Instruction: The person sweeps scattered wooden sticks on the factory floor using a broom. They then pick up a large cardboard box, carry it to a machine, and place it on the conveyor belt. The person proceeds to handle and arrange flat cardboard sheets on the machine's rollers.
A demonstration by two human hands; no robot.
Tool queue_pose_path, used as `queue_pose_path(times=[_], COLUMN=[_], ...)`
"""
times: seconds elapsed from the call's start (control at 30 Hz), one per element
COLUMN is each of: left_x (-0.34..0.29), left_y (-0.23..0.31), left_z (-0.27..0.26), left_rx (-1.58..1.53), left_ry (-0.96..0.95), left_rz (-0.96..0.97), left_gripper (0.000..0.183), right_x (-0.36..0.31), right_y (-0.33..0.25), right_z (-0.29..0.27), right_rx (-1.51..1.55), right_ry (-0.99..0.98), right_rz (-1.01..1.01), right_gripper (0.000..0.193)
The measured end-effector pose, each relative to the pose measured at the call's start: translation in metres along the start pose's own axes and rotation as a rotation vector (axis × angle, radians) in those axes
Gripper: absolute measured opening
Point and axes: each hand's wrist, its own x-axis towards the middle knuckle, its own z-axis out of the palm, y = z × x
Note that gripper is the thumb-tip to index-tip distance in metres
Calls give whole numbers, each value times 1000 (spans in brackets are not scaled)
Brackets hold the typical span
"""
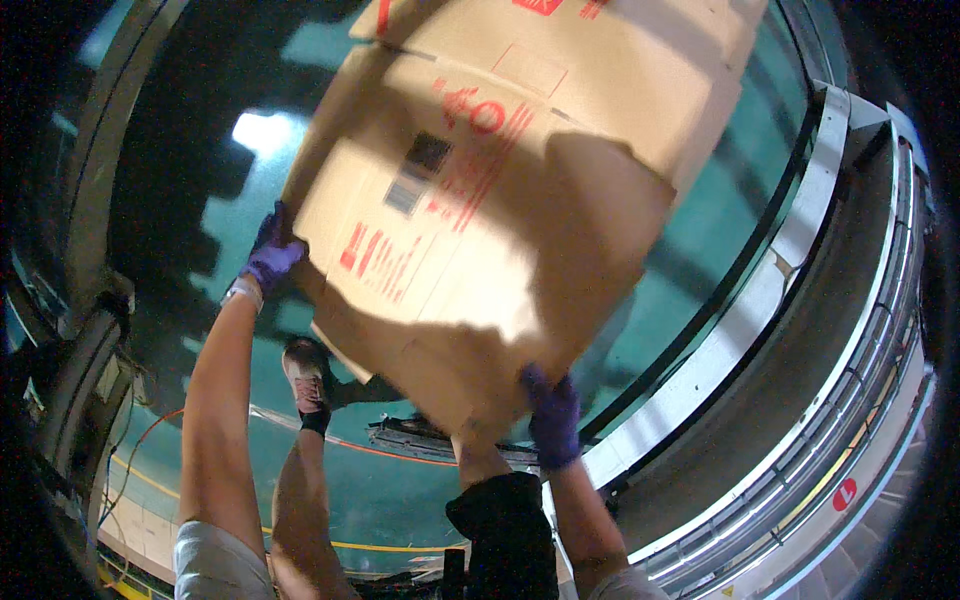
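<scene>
A large flattened cardboard box [470,290] with red print and a dark barcode patch spans the middle of the view, tilted, its far part reaching the top edge. My left hand [274,254], in a purple glove, grips the sheet's left edge; some of its fingers are hidden by the cardboard. At the near right corner my right hand [552,412], also gloved in purple, is closed on the cardboard. Shadows fall across the sheet's right and lower parts.
Under the sheet lies a green floor [240,220] with a bright reflection. A white-framed conveyor [735,385] with metal rails curves along the right. Dark machine parts [95,340] and cables stand at left. My shoe [306,372] is on the floor near a black strip [425,440].
</scene>
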Motion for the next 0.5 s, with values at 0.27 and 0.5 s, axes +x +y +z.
queue_pose_path(times=[0.27,0.5], left_x=[-112,-218], left_y=[47,214], left_z=[-56,-157], left_rx=[445,-834], left_ry=[-382,-159], left_rz=[78,148], left_gripper=[40,62], right_x=[-162,-149], right_y=[-43,-75], right_z=[100,154], right_rx=[-377,-560], right_ry=[-363,-398], right_rz=[-249,-529], right_gripper=[42,37])
